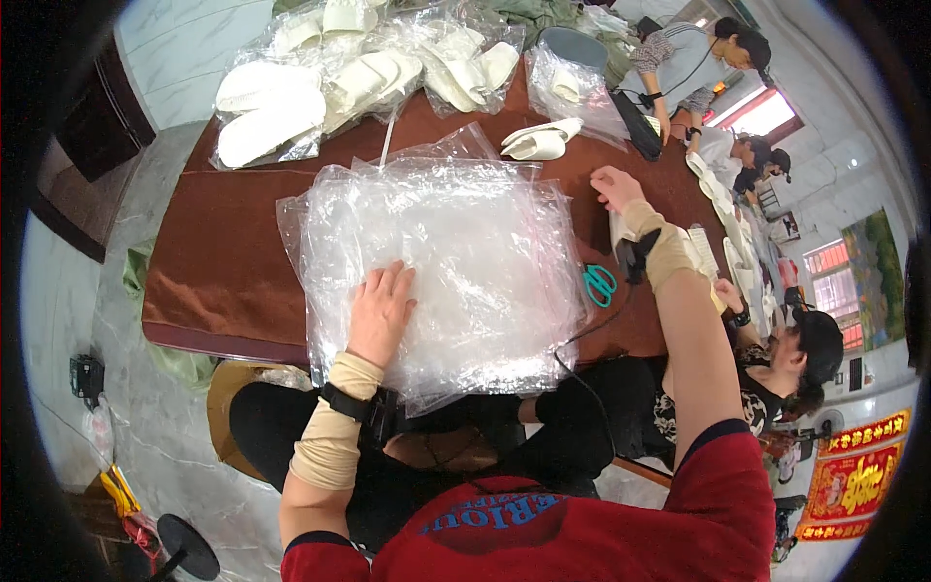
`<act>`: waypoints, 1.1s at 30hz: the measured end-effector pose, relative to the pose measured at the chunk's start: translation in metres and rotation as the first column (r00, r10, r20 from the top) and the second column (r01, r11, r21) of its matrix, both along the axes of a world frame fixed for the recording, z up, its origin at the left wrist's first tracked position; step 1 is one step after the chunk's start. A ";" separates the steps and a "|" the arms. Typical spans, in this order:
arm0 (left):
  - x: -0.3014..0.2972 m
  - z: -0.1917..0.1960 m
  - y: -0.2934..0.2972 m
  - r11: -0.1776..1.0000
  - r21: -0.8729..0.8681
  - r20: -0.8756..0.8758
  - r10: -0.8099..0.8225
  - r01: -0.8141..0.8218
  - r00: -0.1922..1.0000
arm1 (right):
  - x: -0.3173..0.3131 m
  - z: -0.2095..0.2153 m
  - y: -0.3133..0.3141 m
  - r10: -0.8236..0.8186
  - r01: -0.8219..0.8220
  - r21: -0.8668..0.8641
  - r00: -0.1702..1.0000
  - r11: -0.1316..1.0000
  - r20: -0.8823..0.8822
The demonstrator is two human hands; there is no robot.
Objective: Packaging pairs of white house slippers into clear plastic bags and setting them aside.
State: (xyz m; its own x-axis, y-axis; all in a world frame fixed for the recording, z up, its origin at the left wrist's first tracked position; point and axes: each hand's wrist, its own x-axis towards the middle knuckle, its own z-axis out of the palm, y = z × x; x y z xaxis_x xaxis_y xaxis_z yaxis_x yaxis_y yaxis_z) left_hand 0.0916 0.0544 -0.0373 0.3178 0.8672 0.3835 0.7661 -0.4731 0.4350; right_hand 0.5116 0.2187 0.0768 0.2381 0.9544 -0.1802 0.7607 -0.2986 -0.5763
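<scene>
A thick stack of clear plastic bags (465, 262) covers the middle of the brown cloth-covered table (228, 247). On the stack's left part my left hand (381, 308) lies flat, fingers stretched out. Past the stack's right edge is my right hand (616, 187), its fingers curled in; anything inside them is hidden. Under that wrist a white slipper (622, 229) shows in part. Beyond the bags, a pair of cream slippers (541, 140) rests unwrapped. Teal-handled scissors (599, 284) lie between the stack and my right forearm.
Bagged white slippers (272, 112) are heaped along the far edge. A grey round container (572, 47) stands behind them. To the right, a co-worker (810, 349) sits close by, with more slippers (742, 247) in a row. A black cable (587, 388) crosses the near edge.
</scene>
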 end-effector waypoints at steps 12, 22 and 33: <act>0.000 -0.008 0.017 0.996 0.010 0.044 0.091 -0.092 0.995 | -0.103 -0.030 0.107 0.386 -0.726 -0.061 0.291 0.685 0.875; 0.002 -0.003 0.029 0.997 -0.042 0.097 0.067 -0.064 0.993 | -0.022 -0.005 0.202 0.573 0.021 -0.587 0.190 0.809 0.797; -0.006 -0.007 0.028 0.992 -0.095 0.082 0.088 -0.080 0.993 | -0.231 -0.070 0.234 0.056 -0.398 0.243 0.608 0.884 0.792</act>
State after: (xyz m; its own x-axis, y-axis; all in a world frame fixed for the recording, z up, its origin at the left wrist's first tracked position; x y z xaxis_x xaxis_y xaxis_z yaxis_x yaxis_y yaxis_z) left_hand 0.0861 0.0829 -0.0445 0.2117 0.9220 0.3242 0.7597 -0.3639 0.5389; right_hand 0.2806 0.4530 0.0070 -0.1115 0.9409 0.3198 0.9772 0.0454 0.2073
